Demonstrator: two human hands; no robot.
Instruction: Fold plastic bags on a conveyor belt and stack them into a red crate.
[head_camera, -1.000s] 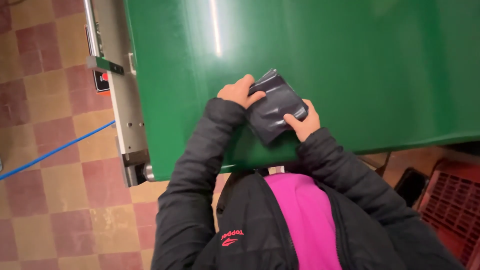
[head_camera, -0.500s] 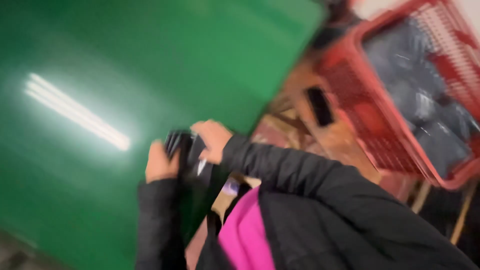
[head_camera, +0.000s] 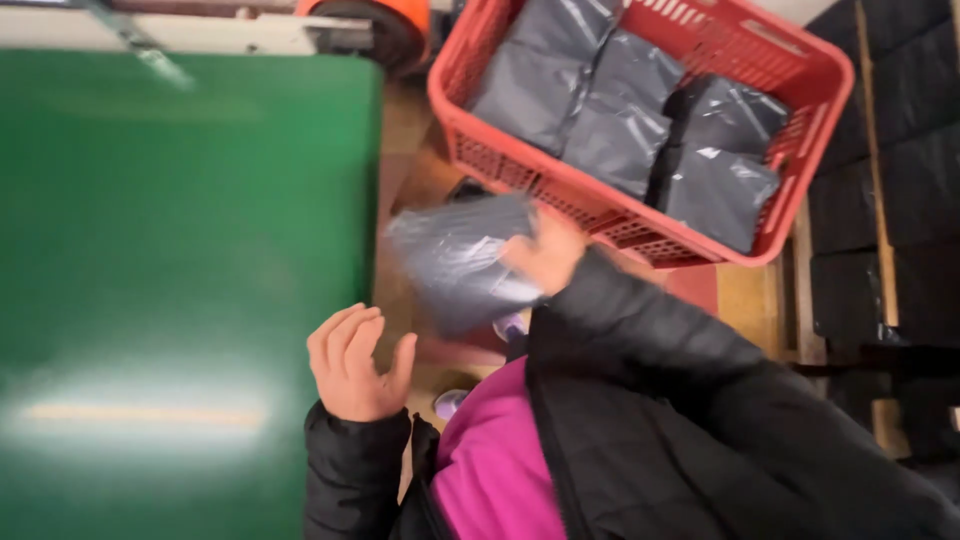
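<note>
Beside the green table (head_camera: 180, 250), the right hand (head_camera: 545, 250) gripped a grey plastic packet (head_camera: 460, 262) in mid-air, between the table edge and the red crate (head_camera: 800, 60) of similar packets. The left hand (head_camera: 355, 362) hung open and empty, fingers spread.

A single head-worn camera looks steeply down the wearer's chest, close enough that the black jacket (head_camera: 700, 420) fills the lower frame. It faces the green table (head_camera: 180, 250) on the left and the red crate (head_camera: 640, 120) upper right. Blur makes edges uncertain.
</note>
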